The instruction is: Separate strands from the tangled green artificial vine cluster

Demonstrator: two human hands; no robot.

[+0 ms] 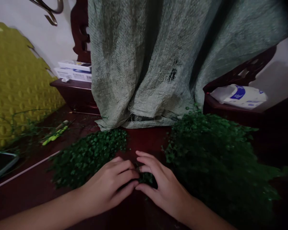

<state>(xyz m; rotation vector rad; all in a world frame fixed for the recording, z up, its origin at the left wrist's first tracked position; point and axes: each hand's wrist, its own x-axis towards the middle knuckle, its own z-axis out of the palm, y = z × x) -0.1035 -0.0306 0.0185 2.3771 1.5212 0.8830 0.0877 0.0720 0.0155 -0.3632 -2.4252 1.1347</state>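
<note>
My left hand (115, 179) is closed, its fingers bent and pressed together over a small sprig of leafy greens (146, 177); its fingertips hide the stem end. Facing it, my right hand (159, 180) curves around the same sprig with thumb and fingers apart. The two thumb tips nearly meet. A low pile of small-leaved greens (86, 159) lies on the dark red surface (144, 140) just left of my left hand. To the right of my right hand is a larger, taller heap of greens (213, 159), dim and blurred toward its near side.
A grey woven sack cloth (120, 64) drapes over the back. Tissue pack (244, 95) on the right ledge, white boxes (74, 73) on the left one. A yellow-green tool-like item (55, 134), loose stems and a yellow bumpy mat (12, 86) are at left.
</note>
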